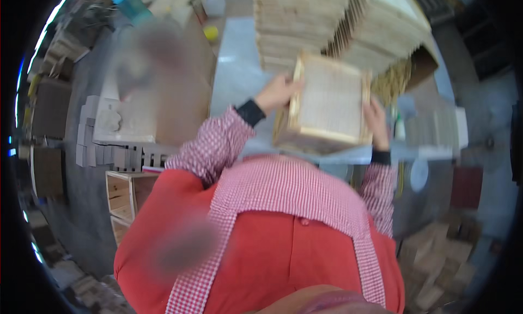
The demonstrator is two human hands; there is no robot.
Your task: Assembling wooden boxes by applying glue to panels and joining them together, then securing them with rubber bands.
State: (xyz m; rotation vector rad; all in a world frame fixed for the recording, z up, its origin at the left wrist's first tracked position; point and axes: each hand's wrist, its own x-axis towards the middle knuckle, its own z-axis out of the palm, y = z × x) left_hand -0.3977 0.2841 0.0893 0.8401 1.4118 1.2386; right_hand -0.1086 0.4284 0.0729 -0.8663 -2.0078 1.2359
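Both of my hands grip a pale wooden frame (298, 116) with a whitish, finely lined panel (332, 99) inside it. My left hand (279, 92) closes on its left edge, thumb toward the panel. My right hand (376, 119) is wrapped round the right edge, its fingertips partly hidden. The frame is slightly tilted, its top lying against a tall stack of thin wooden pieces (297, 25). Below it shows more pale wood (310, 143); whether that is a separate piece I cannot tell.
A light worktable (231, 55) carries the stacks. Right of the frame are yellowish shavings (400, 77) and a row of pale panels (436, 131). At left stand a blue-lidded container (131, 4), a wooden crate (121, 197) and white blocks (90, 134). Blurred smudges cover parts of the view.
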